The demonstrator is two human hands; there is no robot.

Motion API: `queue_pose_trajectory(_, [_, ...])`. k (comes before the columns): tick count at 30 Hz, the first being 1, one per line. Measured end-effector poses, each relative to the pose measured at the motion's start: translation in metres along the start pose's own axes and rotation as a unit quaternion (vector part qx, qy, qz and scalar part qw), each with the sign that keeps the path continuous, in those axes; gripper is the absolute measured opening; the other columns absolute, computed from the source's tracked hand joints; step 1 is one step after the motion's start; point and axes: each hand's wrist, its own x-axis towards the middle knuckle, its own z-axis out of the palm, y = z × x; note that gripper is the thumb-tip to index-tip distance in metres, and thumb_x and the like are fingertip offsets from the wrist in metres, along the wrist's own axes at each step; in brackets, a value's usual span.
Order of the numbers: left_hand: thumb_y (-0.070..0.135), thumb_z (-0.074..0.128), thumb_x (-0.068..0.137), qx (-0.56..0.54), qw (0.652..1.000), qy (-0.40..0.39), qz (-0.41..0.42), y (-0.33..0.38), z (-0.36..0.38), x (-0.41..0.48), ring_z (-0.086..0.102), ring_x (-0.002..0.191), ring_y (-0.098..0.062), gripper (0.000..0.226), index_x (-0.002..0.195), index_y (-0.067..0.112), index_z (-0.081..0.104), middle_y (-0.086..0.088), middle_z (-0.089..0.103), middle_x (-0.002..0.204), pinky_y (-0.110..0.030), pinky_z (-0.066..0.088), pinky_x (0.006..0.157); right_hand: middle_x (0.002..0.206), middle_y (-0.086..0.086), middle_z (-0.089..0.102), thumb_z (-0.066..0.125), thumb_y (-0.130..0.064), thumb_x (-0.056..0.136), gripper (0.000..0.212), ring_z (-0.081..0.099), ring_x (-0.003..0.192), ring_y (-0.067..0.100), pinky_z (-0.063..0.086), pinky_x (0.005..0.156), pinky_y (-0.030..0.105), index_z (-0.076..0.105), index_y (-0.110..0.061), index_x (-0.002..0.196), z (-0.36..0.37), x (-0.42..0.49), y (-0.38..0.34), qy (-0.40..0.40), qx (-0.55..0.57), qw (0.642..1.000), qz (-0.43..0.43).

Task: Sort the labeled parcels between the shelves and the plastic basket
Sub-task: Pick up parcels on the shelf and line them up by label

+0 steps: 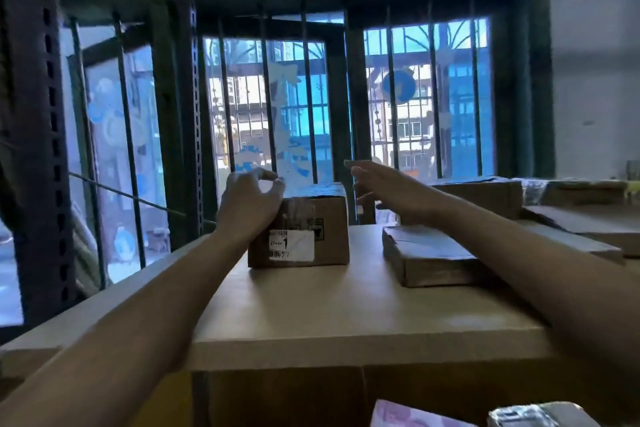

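1. Presently the person's left hand [251,198] sits at the upper left corner of a small labelled parcel [311,218]. Its fingers are curled, with thumb and forefinger nearly meeting. From where I stand I cannot tell whether it grips the box or only leans against it.
2. The right hand [381,187] hovers just beside the parcel at its 3 o'clock. The fingers are straight and spread wide and hold nothing. It appears not to touch the cardboard.
3. That parcel stands upright on a broad carton top [311,315], dead ahead of the person at 12 o'clock. Its white label [292,244] faces them.
4. A flat parcel [426,256] lies at its 4 o'clock, apart from it. More cartons [571,222] are stacked out toward 2 o'clock.
5. Wrapped packets [408,416] peek in at 6 o'clock, along the low edge of view.
6. My reading is that the sort is far from over. Several parcels lie about and this one is not yet lifted. No plastic basket is in sight, so I cannot judge how much is already done.
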Motion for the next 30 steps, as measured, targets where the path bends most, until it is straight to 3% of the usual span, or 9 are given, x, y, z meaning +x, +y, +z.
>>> queue_pose_trajectory(2, [0.031, 0.051, 0.092, 0.047, 0.993, 0.062, 0.087, 0.014, -0.002, 0.0, 0.041, 0.128, -0.025, 0.031, 0.119, 0.017, 0.057, -0.01, 0.046, 0.138, -0.039, 0.036, 0.1, 0.143, 0.013, 0.041, 0.031, -0.033, 0.1, 0.045, 0.045, 0.126, 0.027, 0.038, 0.097, 0.03, 0.034, -0.013, 0.14, -0.023, -0.004, -0.004, 0.024, -0.025, 0.999, -0.012])
queue_pose_trajectory(4, [0.026, 0.053, 0.092, 0.032, 0.982, 0.086, 0.163, 0.037, -0.001, -0.001, 0.04, 0.129, -0.023, 0.032, 0.122, 0.016, 0.056, -0.009, 0.048, 0.138, -0.034, 0.031, 0.104, 0.139, 0.01, 0.045, 0.03, -0.033, 0.099, 0.045, 0.05, 0.114, 0.02, 0.043, 0.083, 0.018, 0.037, -0.013, 0.139, -0.055, -0.01, -0.002, 0.029, -0.1, 0.994, -0.028])
queue_pose_trajectory(8, [0.016, 0.053, 0.091, 0.043, 0.964, -0.003, 0.262, 0.096, 0.033, 0.0, 0.04, 0.129, -0.021, 0.041, 0.131, 0.014, 0.049, -0.009, 0.044, 0.141, -0.014, 0.023, 0.091, 0.138, 0.01, 0.048, 0.043, -0.028, 0.097, 0.039, 0.052, 0.11, 0.022, 0.04, 0.084, 0.026, 0.044, -0.016, 0.134, -0.123, -0.017, 0.034, 0.05, -0.221, 0.974, 0.004])
queue_pose_trajectory(12, [0.006, 0.05, 0.089, 0.086, 0.962, -0.137, 0.218, 0.13, 0.101, 0.014, 0.043, 0.123, -0.026, 0.049, 0.137, 0.015, 0.042, -0.019, 0.041, 0.14, -0.019, 0.029, 0.086, 0.143, 0.011, 0.043, 0.048, -0.036, 0.094, 0.047, 0.045, 0.126, 0.027, 0.035, 0.098, 0.029, 0.041, -0.017, 0.136, -0.173, -0.017, 0.087, 0.038, -0.353, 0.934, 0.048])
queue_pose_trajectory(15, [0.001, 0.046, 0.089, 0.148, 0.952, -0.217, 0.155, 0.13, 0.147, 0.03, 0.05, 0.118, -0.027, 0.057, 0.142, 0.014, 0.032, -0.022, 0.037, 0.144, -0.026, 0.039, 0.094, 0.146, 0.008, 0.04, 0.052, -0.044, 0.09, 0.058, 0.042, 0.129, 0.025, 0.032, 0.103, 0.031, 0.037, -0.017, 0.139, -0.19, -0.016, 0.118, 0.008, -0.379, 0.924, 0.058])
queue_pose_trajectory(19, [0.006, 0.053, 0.083, 0.066, 0.946, -0.311, 0.061, 0.12, 0.18, 0.033, 0.046, 0.119, -0.024, 0.06, 0.14, 0.002, 0.033, -0.019, 0.042, 0.141, -0.024, 0.042, 0.093, 0.117, 0.014, 0.058, 0.067, -0.036, 0.078, 0.051, 0.058, 0.102, 0.028, 0.047, 0.089, 0.033, 0.05, -0.018, 0.123, -0.184, -0.012, 0.148, -0.014, -0.35, 0.935, 0.063])
queue_pose_trajectory(23, [-0.004, 0.055, 0.087, -0.158, 0.967, -0.185, 0.076, 0.117, 0.174, 0.028, 0.054, 0.095, -0.018, 0.064, 0.142, 0.017, 0.03, -0.012, 0.048, 0.124, -0.014, 0.049, 0.07, 0.118, 0.015, 0.053, 0.066, -0.031, 0.081, 0.05, 0.055, 0.102, 0.027, 0.041, 0.084, 0.027, 0.049, -0.021, 0.126, -0.182, -0.009, 0.15, 0.108, -0.292, 0.95, -0.006])
queue_pose_trajectory(26, [0.022, 0.05, 0.094, -0.327, 0.941, -0.056, 0.069, 0.129, 0.147, 0.035, 0.041, 0.125, -0.013, 0.062, 0.147, 0.024, 0.018, 0.004, 0.038, 0.142, -0.029, 0.034, 0.101, 0.103, 0.003, 0.057, 0.066, -0.027, 0.084, 0.041, 0.054, 0.095, 0.022, 0.045, 0.084, 0.031, 0.053, -0.017, 0.121, -0.189, -0.012, 0.135, 0.171, -0.068, 0.982, -0.049])
queue_pose_trajectory(30, [0.045, 0.03, 0.097, -0.337, 0.941, -0.026, 0.036, 0.127, 0.135, 0.034, 0.015, 0.144, -0.019, 0.054, 0.146, 0.033, 0.013, 0.004, 0.011, 0.158, -0.047, 0.01, 0.116, 0.11, 0.005, 0.059, 0.059, -0.031, 0.088, 0.034, 0.061, 0.098, 0.023, 0.051, 0.091, 0.044, 0.049, -0.02, 0.118, -0.188, -0.016, 0.127, 0.069, 0.146, 0.987, 0.011])
